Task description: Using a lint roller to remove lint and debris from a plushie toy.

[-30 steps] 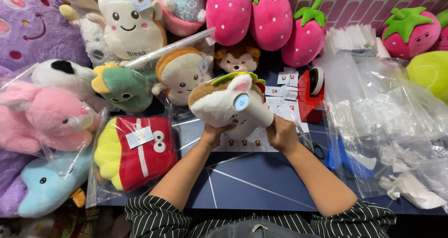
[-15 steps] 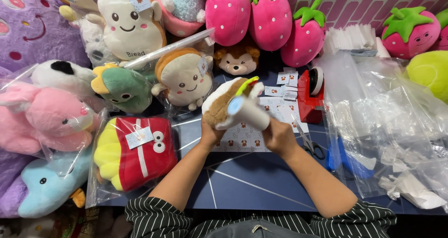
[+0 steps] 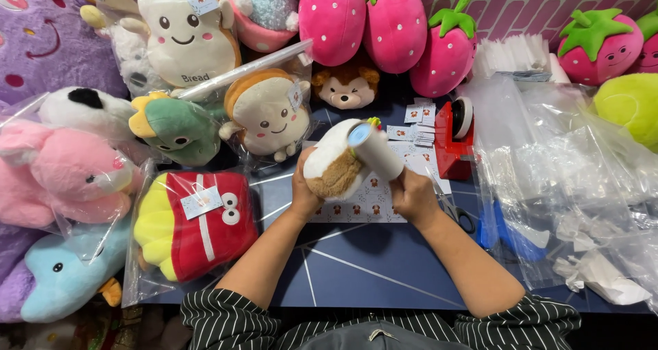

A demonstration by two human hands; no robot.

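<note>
Nearest the camera, two forearms in black-and-white striped sleeves [image 3: 274,319] are reaching out over the dark blue table mat [image 3: 356,261], and that mat is our landmark. Just above its middle, the left hand [image 3: 305,192] is cupping a small cream-and-brown plush toy [image 3: 336,168], fingers curled round its underside, while the right hand [image 3: 411,194] is closing tightly around the lower end of a white lint roller [image 3: 375,150], whose blue-capped tip is lying against the plush. Under both hands a sheet of small printed stickers [image 3: 373,202] is lying flat on the mat. Judging by the picture, this toy is bare, neither bagged nor tagged, so the wrapping looks left to do. At the mat's left edge, a red-and-yellow fries plush in a clear bag [image 3: 195,230] is already carrying a paper tag. At the mat's right edge, a heap of empty clear plastic bags [image 3: 569,178] is waiting, with scissors [image 3: 456,213] just inside it. Toward the mat's far side, a red tape dispenser [image 3: 456,141] is standing beside a bagged toast-shaped plush [image 3: 267,113], and beyond, pink strawberry plushes [image 3: 391,24] are lining the brick wall.
</note>
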